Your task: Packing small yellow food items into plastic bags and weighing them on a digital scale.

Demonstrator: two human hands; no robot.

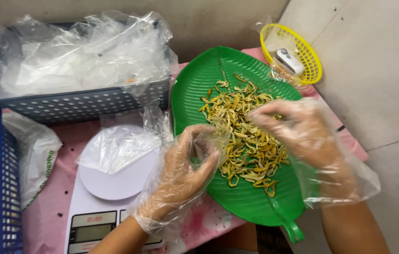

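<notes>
A green leaf-shaped tray (195, 84) holds a pile of yellow dried strips (246, 136). My left hand (183, 174), in a loose clear plastic glove, hovers at the tray's left edge with fingers curled around a few strips. My right hand (298, 131), also gloved, rests on the pile's right side with fingers pinching into the strips. A small clear plastic bag (115, 146) lies on the white round platform of a digital scale (110, 188) to the left of my left hand.
A grey perforated basket (82, 103) full of clear plastic bags stands at the back left. A blue basket (2, 178) is at the left edge. A yellow basket (303, 51) with a small white device sits at the back right. A pink cloth (54, 197) covers the table.
</notes>
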